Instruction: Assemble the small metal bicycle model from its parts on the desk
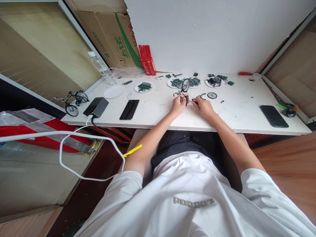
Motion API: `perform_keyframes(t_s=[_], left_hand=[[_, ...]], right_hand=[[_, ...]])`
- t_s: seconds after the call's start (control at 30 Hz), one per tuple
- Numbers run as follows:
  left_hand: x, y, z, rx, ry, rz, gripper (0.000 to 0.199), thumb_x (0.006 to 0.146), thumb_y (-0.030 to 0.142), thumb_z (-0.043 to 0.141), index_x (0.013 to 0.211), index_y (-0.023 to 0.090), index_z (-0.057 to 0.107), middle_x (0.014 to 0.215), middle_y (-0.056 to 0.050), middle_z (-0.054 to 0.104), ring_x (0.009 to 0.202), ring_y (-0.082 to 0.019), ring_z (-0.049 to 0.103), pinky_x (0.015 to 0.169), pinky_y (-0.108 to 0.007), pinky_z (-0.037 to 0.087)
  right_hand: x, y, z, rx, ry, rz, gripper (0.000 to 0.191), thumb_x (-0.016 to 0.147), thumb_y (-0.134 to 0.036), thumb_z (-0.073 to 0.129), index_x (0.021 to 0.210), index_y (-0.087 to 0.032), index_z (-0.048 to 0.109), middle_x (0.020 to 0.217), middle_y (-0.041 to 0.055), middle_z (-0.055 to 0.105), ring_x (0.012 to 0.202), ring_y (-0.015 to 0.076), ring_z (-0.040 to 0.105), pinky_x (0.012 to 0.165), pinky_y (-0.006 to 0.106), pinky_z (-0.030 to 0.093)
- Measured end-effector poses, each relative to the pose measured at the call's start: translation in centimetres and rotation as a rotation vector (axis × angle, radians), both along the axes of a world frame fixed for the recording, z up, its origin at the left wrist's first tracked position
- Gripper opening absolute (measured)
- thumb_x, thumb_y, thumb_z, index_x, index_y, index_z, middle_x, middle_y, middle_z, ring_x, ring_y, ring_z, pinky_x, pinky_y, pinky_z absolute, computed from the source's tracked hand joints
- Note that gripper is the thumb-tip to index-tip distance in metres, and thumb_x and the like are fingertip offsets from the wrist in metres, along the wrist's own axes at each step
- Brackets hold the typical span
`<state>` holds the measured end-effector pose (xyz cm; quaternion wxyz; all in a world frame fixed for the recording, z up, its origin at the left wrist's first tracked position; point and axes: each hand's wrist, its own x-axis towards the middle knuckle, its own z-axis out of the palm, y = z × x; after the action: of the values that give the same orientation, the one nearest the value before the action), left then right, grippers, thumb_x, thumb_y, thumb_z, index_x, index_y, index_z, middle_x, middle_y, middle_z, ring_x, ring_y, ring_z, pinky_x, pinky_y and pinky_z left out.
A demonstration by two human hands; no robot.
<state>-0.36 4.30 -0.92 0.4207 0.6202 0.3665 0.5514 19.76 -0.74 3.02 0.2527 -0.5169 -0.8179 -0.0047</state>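
My left hand (178,107) is closed around a partly built miniature bicycle (185,86), its spoked wheel pointing up and away from me. My right hand (203,108) pinches a thin, reddish screwdriver-like tool (190,101), whose tip meets the bicycle near my left fingers. The exact contact point is too small to make out. Just beyond my right hand lies a small dark part (202,95), with a loose spoked wheel (212,95) to its right. A complete-looking miniature bicycle (76,100) stands at the table's far left.
Plates of green parts (171,82) and black parts (214,86) line the back of the white table (153,115). A smaller parts plate (144,87), bare plate (114,92), bottle (101,65), red box (147,62), two phones (129,109) and a black adapter (96,107) also sit there. A white cable (91,132) hangs left.
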Motion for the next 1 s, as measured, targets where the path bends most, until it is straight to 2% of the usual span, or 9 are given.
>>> perform_keyframes(t_s=[0.23, 0.4, 0.53, 0.63, 0.77, 0.87, 1.0], left_hand=[[0.0, 0.0, 0.1, 0.011, -0.005, -0.007, 0.037, 0.104, 0.049, 0.069, 0.125, 0.018, 0.076, 0.106, -0.012, 0.085, 0.098, -0.024, 0.086, 0.096, -0.037, 0.068], [0.2, 0.1, 0.3, 0.002, -0.041, -0.014, 0.036, 0.106, 0.048, 0.067, 0.124, 0.017, 0.074, 0.111, -0.014, 0.085, 0.098, -0.025, 0.086, 0.097, -0.04, 0.068], [0.2, 0.1, 0.9, -0.099, -0.111, -0.054, 0.034, 0.106, 0.046, 0.069, 0.125, 0.017, 0.073, 0.112, -0.013, 0.085, 0.099, -0.025, 0.086, 0.095, -0.038, 0.068], [-0.1, -0.4, 1.8, -0.204, -0.149, -0.089, 0.035, 0.104, 0.042, 0.072, 0.129, 0.017, 0.073, 0.109, -0.013, 0.086, 0.096, -0.025, 0.085, 0.088, -0.036, 0.067], [-0.4, -1.5, 3.2, -0.328, -0.239, -0.142, 0.032, 0.101, 0.033, 0.073, 0.129, 0.017, 0.074, 0.109, -0.011, 0.086, 0.098, -0.022, 0.084, 0.085, -0.031, 0.064], [-0.4, -2.3, 4.1, -0.379, -0.322, -0.185, 0.029, 0.099, 0.029, 0.074, 0.125, 0.016, 0.075, 0.111, -0.011, 0.087, 0.099, -0.019, 0.082, 0.086, -0.028, 0.061], [-0.3, -2.7, 4.5, -0.417, -0.378, -0.195, 0.024, 0.098, 0.021, 0.072, 0.121, 0.016, 0.077, 0.107, -0.01, 0.087, 0.092, -0.016, 0.079, 0.082, -0.026, 0.057]], right_hand=[[0.2, 0.1, -0.2, 0.01, 0.04, -0.003, 0.041, 0.117, -0.054, 0.041, 0.115, -0.021, 0.065, 0.101, 0.0152, 0.085, 0.079, 0.03, 0.075, 0.071, 0.035, 0.04], [0.1, 0.1, -0.2, -0.009, 0.113, 0.013, 0.038, 0.116, -0.053, 0.041, 0.117, -0.023, 0.063, 0.108, 0.0144, 0.085, 0.082, 0.0302, 0.074, 0.073, 0.036, 0.043], [0.1, 0.0, 0.0, -0.033, 0.167, 0.021, 0.043, 0.117, -0.056, 0.034, 0.122, -0.023, 0.061, 0.115, 0.0148, 0.083, 0.091, 0.0312, 0.074, 0.075, 0.036, 0.045], [0.1, 0.0, 0.1, -0.032, 0.153, -0.013, 0.05, 0.118, -0.06, 0.027, 0.123, -0.022, 0.061, 0.11, 0.0152, 0.081, 0.09, 0.0318, 0.072, 0.074, 0.037, 0.044], [0.1, 0.0, 0.0, 0.02, 0.16, -0.008, 0.06, 0.118, -0.065, 0.017, 0.106, -0.025, 0.06, 0.101, 0.0139, 0.074, 0.089, 0.0308, 0.066, 0.076, 0.038, 0.044], [0.2, 0.2, -0.1, 0.1, 0.241, 0.024, 0.064, 0.117, -0.07, 0.014, 0.096, -0.026, 0.055, 0.105, 0.0139, 0.068, 0.09, 0.0287, 0.062, 0.078, 0.038, 0.045], [0.4, 0.6, -0.5, 0.097, 0.327, 0.064, 0.057, 0.117, -0.069, 0.018, 0.107, -0.025, 0.053, 0.115, 0.0138, 0.064, 0.091, 0.0263, 0.059, 0.077, 0.037, 0.044]])
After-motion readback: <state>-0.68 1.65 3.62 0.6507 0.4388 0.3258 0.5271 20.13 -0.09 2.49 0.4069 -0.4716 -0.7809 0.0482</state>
